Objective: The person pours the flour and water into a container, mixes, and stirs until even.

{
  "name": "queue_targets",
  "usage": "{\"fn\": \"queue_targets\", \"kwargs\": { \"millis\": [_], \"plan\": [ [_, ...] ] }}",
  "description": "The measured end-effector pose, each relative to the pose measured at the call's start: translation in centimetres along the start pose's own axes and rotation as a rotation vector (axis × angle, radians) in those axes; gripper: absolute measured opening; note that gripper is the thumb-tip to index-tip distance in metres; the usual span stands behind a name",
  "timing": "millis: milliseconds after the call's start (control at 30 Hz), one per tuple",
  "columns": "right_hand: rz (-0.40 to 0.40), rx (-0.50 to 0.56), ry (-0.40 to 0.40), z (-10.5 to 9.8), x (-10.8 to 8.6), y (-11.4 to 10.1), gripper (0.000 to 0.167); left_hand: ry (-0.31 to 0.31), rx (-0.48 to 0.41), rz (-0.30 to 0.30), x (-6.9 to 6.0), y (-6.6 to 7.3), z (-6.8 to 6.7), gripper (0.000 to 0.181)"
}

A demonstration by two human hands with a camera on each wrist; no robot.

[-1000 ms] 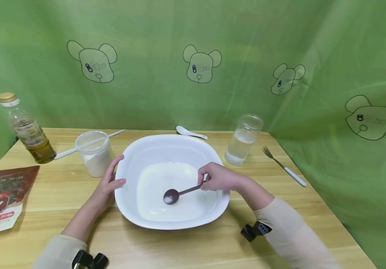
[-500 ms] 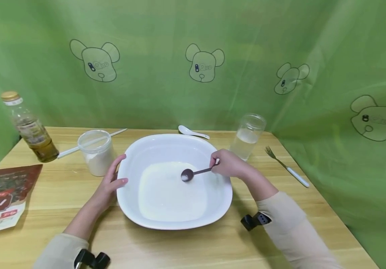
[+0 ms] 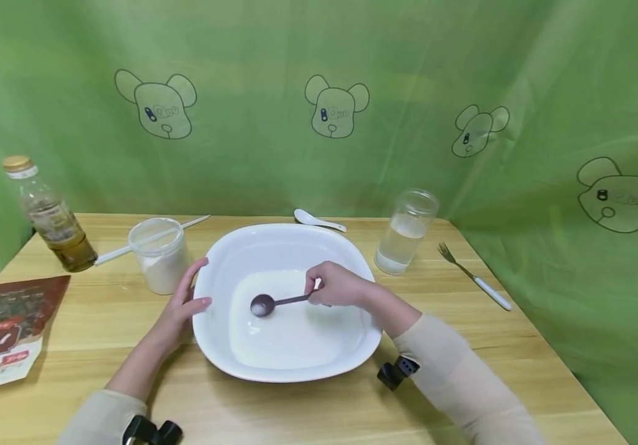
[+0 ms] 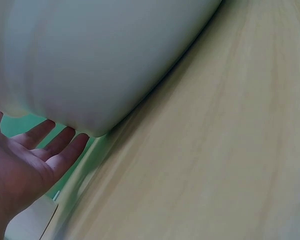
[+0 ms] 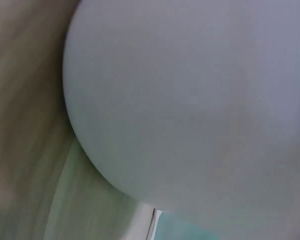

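A large white basin (image 3: pixel 218 352) holds a shallow layer of milky-white liquid or powder; I cannot tell which. My left hand (image 3: pixel 176 312) holds the basin's left side, thumb on the rim. In the left wrist view, the fingers of that hand (image 4: pixel 30 162) touch the outer wall. Above the basin's inside, my right hand (image 3: pixel 338 285) pinches the handle end of a dark brown long-handled spoon (image 3: pixel 263 305). A little white stuff lies in its bowl, which points left. The right wrist view shows the basin's outer wall (image 5: pixel 180 110), with the hand hidden.
Left of the basin stand a jar of white powder (image 3: pixel 163 266) with a white stick across it or behind it, an oil bottle (image 3: pixel 57 225) and a red-and-white packet (image 3: pixel 10 327). Behind lies a white spoon (image 3: pixel 319 220). A glass of water (image 3: pixel 404 235) and a fork (image 3: pixel 474 277) are right.
My right hand has moved the brown spoon up and right, then back to the left across the basin. The left hand stays at the basin's left side.
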State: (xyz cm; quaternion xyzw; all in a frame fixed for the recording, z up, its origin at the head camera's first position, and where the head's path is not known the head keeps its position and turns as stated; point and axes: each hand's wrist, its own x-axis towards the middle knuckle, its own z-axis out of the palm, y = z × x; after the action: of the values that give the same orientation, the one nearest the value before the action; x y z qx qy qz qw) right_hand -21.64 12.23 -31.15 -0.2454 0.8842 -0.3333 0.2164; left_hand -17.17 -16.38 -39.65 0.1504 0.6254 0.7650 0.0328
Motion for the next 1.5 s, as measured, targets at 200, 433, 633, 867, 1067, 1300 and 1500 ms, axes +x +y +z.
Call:
{"fn": "queue_targets", "kwargs": {
  "millis": [200, 433, 633, 867, 1067, 1300, 1500],
  "plan": [
    [-0.060, -0.078, -0.095, -0.5, -2.5, 0.0, 0.009, 0.008, 0.007, -0.001, 0.0, 0.2, 0.0, 0.065],
    [-0.066, -0.238, -0.038, -2.9, -5.2, 1.0, 0.014, 0.005, 0.004, 0.002, 0.0, 0.1, 0.1, 0.066],
    [0.016, -0.390, 0.139, -4.6, -5.0, 1.6, 0.012, 0.009, -0.002, -0.003, -0.1, 0.1, 0.0, 0.065],
    [0.036, -0.379, 0.234, -4.2, -2.0, 1.9, 0.007, 0.005, -0.009, 0.009, 0.0, 0.0, 0.1, 0.063],
    [0.021, -0.209, 0.190, -2.4, 0.9, 1.1, 0.008, 0.010, -0.007, 0.008, 0.0, 0.1, 0.2, 0.063],
    [-0.026, -0.088, 0.046, 0.5, 0.7, -0.2, 0.008, 0.007, -0.009, 0.007, 0.0, 0.1, 0.2, 0.063],
    [-0.120, -0.122, -0.069, 0.5, -2.3, -0.5, 0.009, 0.016, 0.000, -0.008, -0.1, 0.1, 0.2, 0.064]
  ]
}}
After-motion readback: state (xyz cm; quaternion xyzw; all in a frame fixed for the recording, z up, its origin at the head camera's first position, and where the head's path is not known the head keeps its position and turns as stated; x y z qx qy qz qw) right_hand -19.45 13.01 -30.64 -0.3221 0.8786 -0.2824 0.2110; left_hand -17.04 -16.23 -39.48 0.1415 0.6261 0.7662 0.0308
